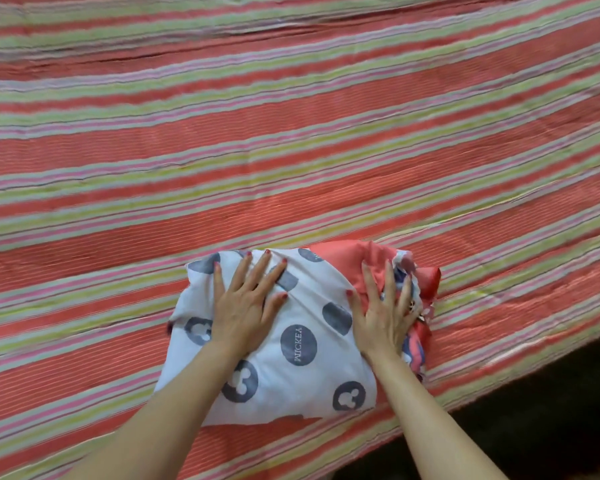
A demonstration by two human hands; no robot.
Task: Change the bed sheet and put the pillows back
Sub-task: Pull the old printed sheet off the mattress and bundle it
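The left hand (245, 303) lies flat with fingers spread and straight, pressing down on the white part of a folded bundle of cloth (302, 344). The right hand (387, 306) presses the bundle's right end in the same way, fingers straight and fanned out, their tips on the red part of the fabric. Neither hand pinches or curls round anything; both bear down on it.

The bundle rests near the bed's near edge, on top of the striped sheet (291, 133). It is soft printed cotton or the like: white ground with dark grey discs, some showing a mouse-head outline and one the word MICKEY reversed, so this face looks to be the back of the print. The right end turns to plain red with a patterned, crumpled edge. It is puffed and rounded rather than crisply flat.

The striped sheet under it is spread across the whole visible bed, in broad coral-red bands with thin green, pink and grey lines, its weave faintly ribbed, with shallow creases towards the far side.

As a judgement: one sheet is already laid out, and the bundle is likely either the removed sheet being folded or a pillow cover. No pillows show, so their return appears still to be done.
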